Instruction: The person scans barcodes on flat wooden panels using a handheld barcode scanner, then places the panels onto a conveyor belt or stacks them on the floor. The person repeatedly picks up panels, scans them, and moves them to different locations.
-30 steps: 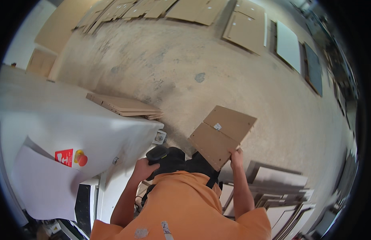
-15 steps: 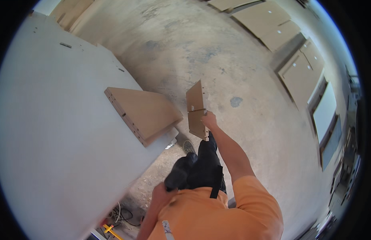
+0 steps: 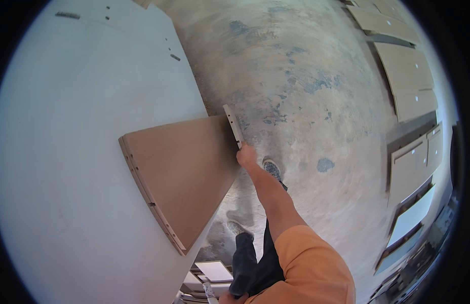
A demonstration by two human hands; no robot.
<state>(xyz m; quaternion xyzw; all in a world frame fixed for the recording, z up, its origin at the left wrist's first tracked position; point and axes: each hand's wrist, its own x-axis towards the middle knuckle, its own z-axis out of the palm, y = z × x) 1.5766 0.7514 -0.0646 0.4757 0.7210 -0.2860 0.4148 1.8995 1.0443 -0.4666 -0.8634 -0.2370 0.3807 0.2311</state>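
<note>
My right hand [image 3: 246, 154] is closed on one end of a narrow brown board [image 3: 234, 124], seen nearly edge-on with small holes along its pale edge. The board stands beside the corner of a larger brown panel [image 3: 184, 167]; whether the two touch I cannot tell. That larger panel lies flat on a white tabletop [image 3: 68, 167], its near-left edge drilled with holes. Low at the picture's bottom edge, a little of my left hand [image 3: 230, 298] shows by my thigh, with its fingers hidden.
Brown panels [image 3: 409, 81] and a white panel [image 3: 412, 215] lie along the right side of the concrete floor [image 3: 306, 126]. Small dark fittings [image 3: 68, 15] sit at the tabletop's far end. Below the table's near edge is a white board [image 3: 214, 271].
I have stepped closer to the table, so the large panel looks bigger. The held board has swung from broad side to edge-on and come up beside that panel. My left hand has dropped lower.
</note>
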